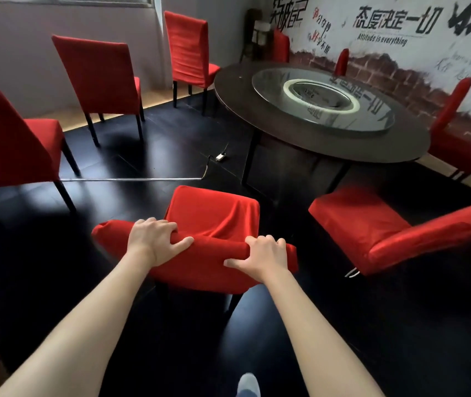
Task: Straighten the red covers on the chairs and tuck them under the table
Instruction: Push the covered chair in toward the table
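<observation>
A chair with a red cover (211, 213) stands directly in front of me, its seat pointing toward the round dark table (323, 150). The cover is wrinkled, with folds running down from the backrest onto the seat. My left hand (155, 242) grips the top of the backrest on its left part, fingers curled over the edge. My right hand (263, 253) grips the same top edge on the right part, thumb on the near side. The chair stands a short way out from the table.
Another red-covered chair (386, 230) stands close on my right, by the table. Three more (7, 141) (105, 75) (188, 50) stand apart on the left and far side, others along the wall (455, 133). A power strip (220, 157) and cable lie on the dark floor.
</observation>
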